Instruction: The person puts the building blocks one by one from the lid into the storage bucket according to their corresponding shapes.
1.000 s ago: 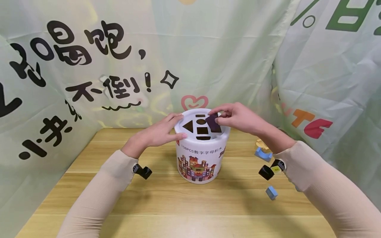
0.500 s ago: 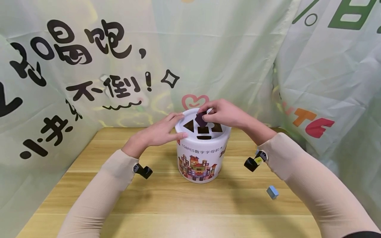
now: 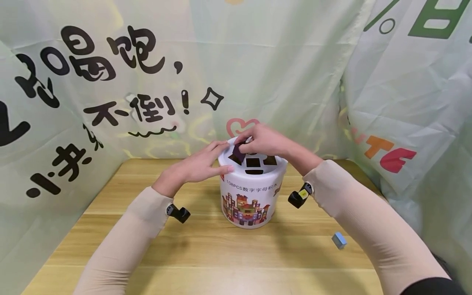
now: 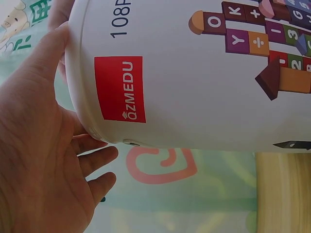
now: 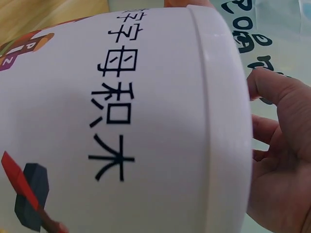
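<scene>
A white toy-block bucket (image 3: 248,207) stands upright on the table, its lid (image 3: 241,168) pierced with shaped holes. My left hand (image 3: 195,164) rests on the left of the rim, thumb at the front and fingers spread towards the back. In the left wrist view those fingers (image 4: 101,160) look nearly straight. Between the thumb and fingers of my right hand (image 3: 267,141) is a dark purple block (image 3: 239,154), tilted over the triangular hole at the lid's left. Whether it has entered the hole I cannot tell. The bucket wall hides this block in the right wrist view.
On the table (image 3: 206,254), a small blue block (image 3: 339,240) lies to the right, near my right forearm. Printed cloth (image 3: 287,73) hangs behind the table and along both sides. A small black camera (image 3: 300,196) juts from my right wrist.
My right hand has carried the purple block leftward across the lid, from the right-hand holes past the round one to the triangular one. My left hand has stayed on the rim.
</scene>
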`<state>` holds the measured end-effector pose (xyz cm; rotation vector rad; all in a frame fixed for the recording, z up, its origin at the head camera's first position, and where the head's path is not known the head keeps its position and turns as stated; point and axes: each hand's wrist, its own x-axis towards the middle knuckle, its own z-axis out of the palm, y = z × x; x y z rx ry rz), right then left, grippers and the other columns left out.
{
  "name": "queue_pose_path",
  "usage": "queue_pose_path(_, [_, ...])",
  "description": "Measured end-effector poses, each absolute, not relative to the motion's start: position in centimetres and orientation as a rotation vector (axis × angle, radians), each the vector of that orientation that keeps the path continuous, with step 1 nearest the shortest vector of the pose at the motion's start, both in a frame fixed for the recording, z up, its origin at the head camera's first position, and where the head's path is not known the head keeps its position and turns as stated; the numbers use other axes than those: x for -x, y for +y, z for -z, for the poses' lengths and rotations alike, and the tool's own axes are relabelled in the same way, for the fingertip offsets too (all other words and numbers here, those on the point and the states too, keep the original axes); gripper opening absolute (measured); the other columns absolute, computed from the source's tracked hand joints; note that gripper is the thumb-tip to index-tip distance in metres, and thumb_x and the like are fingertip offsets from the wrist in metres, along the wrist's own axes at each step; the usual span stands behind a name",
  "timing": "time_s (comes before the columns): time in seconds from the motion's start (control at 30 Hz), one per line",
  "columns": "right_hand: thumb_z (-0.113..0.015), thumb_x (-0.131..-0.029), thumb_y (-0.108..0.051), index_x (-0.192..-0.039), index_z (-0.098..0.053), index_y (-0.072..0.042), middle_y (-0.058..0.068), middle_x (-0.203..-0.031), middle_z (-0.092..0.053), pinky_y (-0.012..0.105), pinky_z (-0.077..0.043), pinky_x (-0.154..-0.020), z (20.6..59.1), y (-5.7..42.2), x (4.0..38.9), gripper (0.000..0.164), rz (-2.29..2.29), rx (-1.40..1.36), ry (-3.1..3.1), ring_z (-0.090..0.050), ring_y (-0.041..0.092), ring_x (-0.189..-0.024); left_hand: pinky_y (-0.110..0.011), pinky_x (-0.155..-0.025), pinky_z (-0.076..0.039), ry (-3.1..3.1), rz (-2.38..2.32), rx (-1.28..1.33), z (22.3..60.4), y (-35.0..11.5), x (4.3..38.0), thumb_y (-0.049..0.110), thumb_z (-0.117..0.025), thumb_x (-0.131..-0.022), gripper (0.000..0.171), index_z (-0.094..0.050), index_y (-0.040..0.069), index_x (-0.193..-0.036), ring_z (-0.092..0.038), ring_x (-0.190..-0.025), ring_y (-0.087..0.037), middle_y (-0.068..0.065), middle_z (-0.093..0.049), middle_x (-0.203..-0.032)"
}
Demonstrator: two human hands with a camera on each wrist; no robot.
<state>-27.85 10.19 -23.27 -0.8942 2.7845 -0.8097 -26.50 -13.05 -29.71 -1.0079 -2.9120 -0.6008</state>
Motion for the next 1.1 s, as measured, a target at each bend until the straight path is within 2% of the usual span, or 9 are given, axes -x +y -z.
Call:
queue_pose_path(0.17, [-0.064, -0.088, -0.021, -0.117, -0.070, -0.013, 0.004, -0.117, -0.065, 0.034, -0.048, -0.081, 23.6, 9.7, 28.2, 0.031, 0.779, 0.893, 2.753, -0.059, 0.019, -0.095, -0.048, -0.110, -0.032, -2.912, 0.599, 1.016, 29.7, -12.9, 26.5, 0.076, -0.042, -0.087, 0.096, -0.018, 0.016, -0.158, -0.030, -0.140, -0.027, -0.005, -0.019, -0.159])
queue_pose_path(0.4, [-0.067, -0.085, -0.020, -0.104, -0.068, -0.014, 0.001, -0.103, -0.065, 0.032, -0.048, -0.077, 23.9, 9.0, 28.2, 0.019, 0.665, 0.915, 2.750, -0.059, 0.018, -0.088, -0.047, -0.111, -0.031, -2.893, 0.616, 1.028, 29.9, -12.8, 26.5, 0.076, -0.043, -0.088, 0.096, -0.019, 0.015, -0.158, -0.030, -0.140, -0.026, -0.005, -0.020, -0.159])
queue_pose_path(0.63, [-0.068, -0.086, -0.019, -0.111, -0.072, -0.013, 0.002, -0.112, -0.067, 0.033, -0.049, -0.084, 24.0, 8.7, 28.0, 0.026, 0.611, 0.925, 2.753, -0.061, 0.017, -0.095, -0.048, -0.110, -0.032, -2.890, 0.621, 1.025, 30.0, -12.8, 26.5, 0.077, -0.043, -0.087, 0.096, -0.019, 0.015, -0.158, -0.031, -0.139, -0.025, -0.004, -0.021, -0.158])
queue_pose_path(0.87, [-0.068, -0.088, -0.021, -0.120, -0.069, -0.011, 0.006, -0.121, -0.064, 0.038, -0.049, -0.091, 24.0, 8.7, 27.8, 0.034, 0.648, 0.949, 2.769, -0.059, 0.021, -0.107, -0.049, -0.110, -0.033, -2.889, 0.628, 1.029, 30.0, -13.0, 26.5, 0.075, -0.043, -0.088, 0.094, -0.017, 0.018, -0.158, -0.032, -0.139, -0.025, -0.004, -0.022, -0.158])
queue_pose_path(1.1, [-0.067, -0.091, -0.019, -0.121, -0.066, -0.007, 0.009, -0.120, -0.063, 0.039, -0.050, -0.090, 23.6, 9.7, 27.2, 0.033, 0.724, 1.007, 2.751, -0.062, 0.023, -0.105, -0.050, -0.109, -0.034, -2.908, 0.614, 1.000, 29.8, -13.0, 26.4, 0.076, -0.043, -0.088, 0.096, -0.019, 0.015, -0.158, -0.034, -0.138, -0.028, -0.005, -0.020, -0.159])
